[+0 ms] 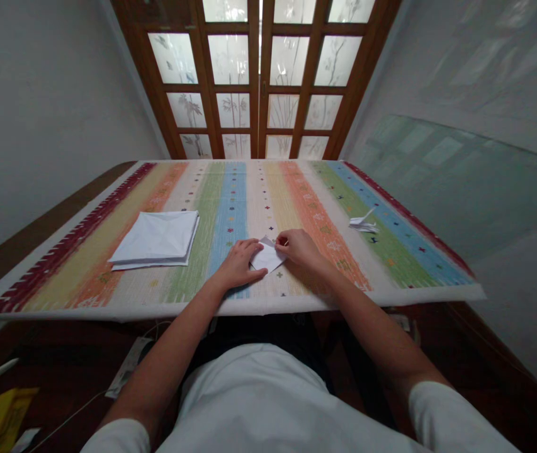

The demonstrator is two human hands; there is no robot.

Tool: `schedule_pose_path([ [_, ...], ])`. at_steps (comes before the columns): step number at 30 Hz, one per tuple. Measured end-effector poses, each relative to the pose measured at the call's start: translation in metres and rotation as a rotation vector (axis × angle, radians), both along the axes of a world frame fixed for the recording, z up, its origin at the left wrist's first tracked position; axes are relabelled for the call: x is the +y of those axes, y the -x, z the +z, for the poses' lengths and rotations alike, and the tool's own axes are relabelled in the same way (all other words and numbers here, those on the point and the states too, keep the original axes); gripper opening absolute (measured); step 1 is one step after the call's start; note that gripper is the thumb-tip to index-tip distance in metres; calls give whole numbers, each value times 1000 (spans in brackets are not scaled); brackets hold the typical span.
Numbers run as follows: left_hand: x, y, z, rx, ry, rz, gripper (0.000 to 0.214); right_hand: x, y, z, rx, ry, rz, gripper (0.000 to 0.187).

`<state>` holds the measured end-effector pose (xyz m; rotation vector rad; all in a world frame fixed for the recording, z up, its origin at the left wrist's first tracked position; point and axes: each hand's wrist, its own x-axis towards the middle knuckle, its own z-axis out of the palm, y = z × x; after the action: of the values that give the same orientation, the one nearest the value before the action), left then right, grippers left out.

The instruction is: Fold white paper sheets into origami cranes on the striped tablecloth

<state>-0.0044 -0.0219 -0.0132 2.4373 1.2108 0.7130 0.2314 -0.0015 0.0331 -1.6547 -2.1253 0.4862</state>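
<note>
folded white paper (267, 257) — on the striped tablecloth (259, 189) — between both hands (238, 264) (299, 247)

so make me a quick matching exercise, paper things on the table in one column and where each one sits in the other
Things
1. stack of white paper
2. small origami crane
3. folded white paper

Places
a. on a green stripe of the striped tablecloth, off to the right of the hands
b. between the left hand and the right hand
c. on the tablecloth, to the left of both hands

Right pairs
1-c
2-a
3-b
</note>
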Motion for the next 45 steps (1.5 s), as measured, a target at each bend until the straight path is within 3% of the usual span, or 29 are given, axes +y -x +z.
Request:
schedule_pose_path([
  [6, -1, 0, 2, 9, 2, 4, 67, 4, 5, 3, 18, -40, 51, 16],
  [12, 1, 0, 0, -4, -13, 4, 77, 9, 10, -2, 311, -19, -4, 18],
  [18, 2, 0, -3, -44, -27, 0, 82, 12, 15, -23, 847, 252, -102, 13],
  [22, 2, 1, -4, -67, -35, -8, 91, 10, 16, -31, 1163, 392, -81, 30],
  [25, 2, 1, -3, -70, -38, -7, 96, 6, 15, -31, 1274, 488, -6, 43],
  [30, 0, -1, -3, -69, -29, 2, 87, -3, 8, -31, 1184, 535, 240, 50],
  [34, 0, -2, -3, -85, -37, 5, 77, -5, 6, -39, 1073, 528, 405, 68],
  [37, 1, -1, -4, -99, -41, 1, 71, -2, 6, -44, 1005, 454, 420, 64],
  [42, 4, 0, -8, -115, -44, -5, 69, -1, 8, -39, 836, 190, 363, 52],
  [45, 5, 0, -8, -120, -37, -8, 66, -7, 13, -30, 730, 69, 342, 27],
])
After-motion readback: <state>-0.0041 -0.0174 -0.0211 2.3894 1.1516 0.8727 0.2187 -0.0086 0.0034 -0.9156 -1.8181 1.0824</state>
